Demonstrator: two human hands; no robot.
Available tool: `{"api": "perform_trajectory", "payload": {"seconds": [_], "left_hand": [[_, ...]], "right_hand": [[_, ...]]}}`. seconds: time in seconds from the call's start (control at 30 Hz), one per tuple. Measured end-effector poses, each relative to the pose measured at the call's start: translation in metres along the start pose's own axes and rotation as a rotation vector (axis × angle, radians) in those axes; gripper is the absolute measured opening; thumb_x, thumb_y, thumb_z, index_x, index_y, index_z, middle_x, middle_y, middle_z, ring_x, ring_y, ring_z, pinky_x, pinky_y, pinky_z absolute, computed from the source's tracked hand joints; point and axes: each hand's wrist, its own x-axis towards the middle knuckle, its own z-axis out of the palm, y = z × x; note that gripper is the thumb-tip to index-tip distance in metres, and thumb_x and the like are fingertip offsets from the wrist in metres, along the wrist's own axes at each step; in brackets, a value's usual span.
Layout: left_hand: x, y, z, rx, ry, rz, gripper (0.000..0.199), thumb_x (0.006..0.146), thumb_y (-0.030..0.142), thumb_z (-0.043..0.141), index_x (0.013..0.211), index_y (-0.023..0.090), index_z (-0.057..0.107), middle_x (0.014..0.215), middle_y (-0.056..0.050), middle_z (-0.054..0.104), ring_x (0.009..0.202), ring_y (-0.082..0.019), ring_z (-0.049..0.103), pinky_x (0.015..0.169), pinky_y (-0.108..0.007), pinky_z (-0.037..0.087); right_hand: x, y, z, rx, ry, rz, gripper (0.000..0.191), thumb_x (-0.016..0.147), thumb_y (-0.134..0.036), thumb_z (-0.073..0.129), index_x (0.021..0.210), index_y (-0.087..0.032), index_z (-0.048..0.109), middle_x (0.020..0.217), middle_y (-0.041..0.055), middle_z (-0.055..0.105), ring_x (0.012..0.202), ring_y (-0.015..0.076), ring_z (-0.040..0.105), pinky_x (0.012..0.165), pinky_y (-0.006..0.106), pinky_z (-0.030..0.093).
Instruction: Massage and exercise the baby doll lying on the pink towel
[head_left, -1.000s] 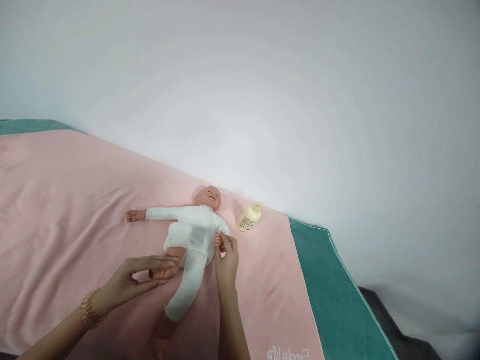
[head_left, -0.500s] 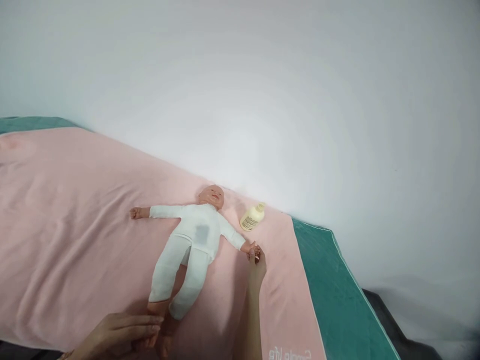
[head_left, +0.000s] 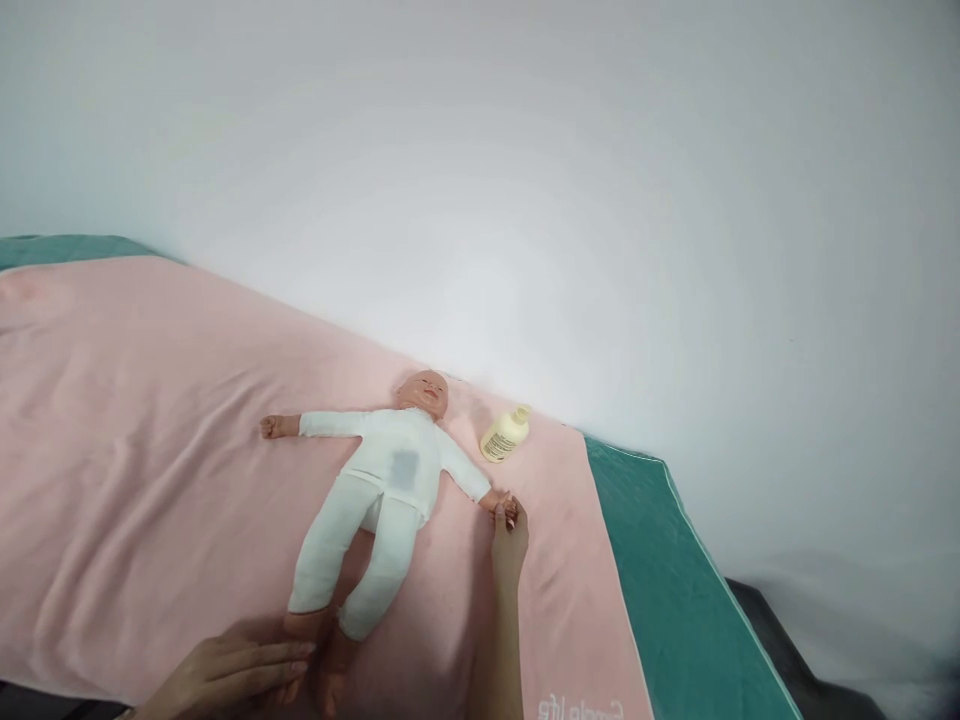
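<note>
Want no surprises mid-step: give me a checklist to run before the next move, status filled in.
1. Doll on its back on the pink blanket: ok, face up.
2. Right hand has hold of the doll's hand: ok, pinched between thumb and fingers.
3. Left hand has a firm grip at the doll's ankle: cannot tell; fingers lie over it, grip hidden.
4. Bottle clear of both hands: ok, beside the doll's arm, apart from it.
5. Bottle closed: cannot tell, top too small to read.
</note>
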Motion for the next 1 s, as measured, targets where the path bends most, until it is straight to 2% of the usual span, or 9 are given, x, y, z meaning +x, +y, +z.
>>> {"api": "perform_trajectory", "payload": {"seconds": [0.1,0.17,0.3,0.4,0.53,0.63,0.7,0.87,1.0], "left_hand": [[0.018,0.007,-0.018,0.018,-0.092,0.081,0.06,0.089,0.02,0.061,0.141,0.047,0.045,0.119,0.003,0.067,0.107,-0.024,0.066,0.093,-0.032,0.056],[0.035,0.014,-0.031,0.013,-0.132,0.099,0.058,0.091,0.016,0.059,0.139,0.045,0.047,0.123,0.004,0.065,0.106,-0.021,0.067,0.093,-0.028,0.055],[0.07,0.024,-0.047,0.058,0.02,0.128,0.04,0.092,0.016,0.059,0.125,0.038,0.064,0.118,0.004,0.068,0.098,-0.018,0.07,0.084,-0.022,0.057],[0.092,0.025,-0.048,0.089,0.074,0.037,0.032,0.088,0.018,0.064,0.117,0.031,0.069,0.113,0.002,0.071,0.095,-0.019,0.071,0.083,-0.023,0.057],[0.119,0.021,-0.047,0.055,0.137,-0.053,0.027,0.086,0.026,0.066,0.113,0.025,0.071,0.109,0.0,0.073,0.097,-0.02,0.07,0.087,-0.026,0.056],[0.139,0.015,-0.048,-0.014,0.201,-0.165,0.028,0.085,0.034,0.066,0.111,0.022,0.071,0.108,-0.003,0.073,0.096,-0.021,0.07,0.087,-0.029,0.057],[0.149,0.011,-0.05,-0.049,0.226,-0.229,0.033,0.083,0.039,0.068,0.11,0.021,0.071,0.109,-0.005,0.073,0.098,-0.023,0.07,0.087,-0.031,0.057],[0.154,0.003,-0.053,-0.17,0.237,-0.338,0.041,0.083,0.039,0.069,0.117,0.016,0.069,0.118,-0.011,0.069,0.103,-0.026,0.067,0.089,-0.037,0.057],[0.137,0.006,-0.054,-0.329,0.226,-0.445,0.041,0.08,0.037,0.072,0.115,0.016,0.07,0.118,-0.01,0.068,0.106,-0.028,0.066,0.09,-0.038,0.056]], "right_hand": [[-0.001,-0.015,0.0,0.004,0.001,0.016,0.062,0.074,-0.06,0.064,0.113,-0.011,0.063,0.082,0.011,0.071,0.073,0.025,0.067,0.061,0.031,0.052],[-0.005,-0.029,0.0,0.046,-0.016,0.052,0.062,0.073,-0.059,0.067,0.113,-0.012,0.063,0.088,0.011,0.072,0.077,0.0245,0.068,0.065,0.031,0.053],[-0.019,-0.059,0.008,0.127,-0.065,0.047,0.06,0.075,-0.056,0.068,0.116,-0.013,0.063,0.1,0.011,0.071,0.082,0.0222,0.067,0.071,0.03,0.054],[-0.035,-0.069,0.023,0.095,-0.119,-0.157,0.05,0.079,-0.048,0.064,0.117,-0.016,0.063,0.109,0.0102,0.067,0.079,0.0177,0.064,0.071,0.029,0.053],[-0.062,-0.064,0.047,-0.041,-0.286,-0.548,0.033,0.09,-0.032,0.053,0.118,-0.021,0.065,0.114,0.01,0.061,0.089,0.0174,0.064,0.076,0.03,0.055],[-0.08,-0.053,0.061,-0.165,-0.4,-0.805,0.037,0.092,-0.02,0.046,0.125,-0.023,0.061,0.117,0.0109,0.06,0.11,0.02,0.06,0.09,0.032,0.054],[-0.088,-0.046,0.068,-0.229,-0.44,-0.904,0.041,0.092,-0.015,0.044,0.129,-0.023,0.058,0.119,0.0116,0.059,0.115,0.02,0.058,0.095,0.033,0.052],[-0.091,-0.038,0.073,-0.267,-0.451,-0.941,0.043,0.092,-0.013,0.042,0.132,-0.023,0.056,0.121,0.012,0.058,0.114,0.0196,0.059,0.095,0.033,0.053],[-0.081,-0.042,0.067,-0.22,-0.427,-0.847,0.039,0.093,-0.018,0.043,0.128,-0.024,0.06,0.119,0.0113,0.059,0.113,0.0195,0.059,0.094,0.033,0.052]]}}
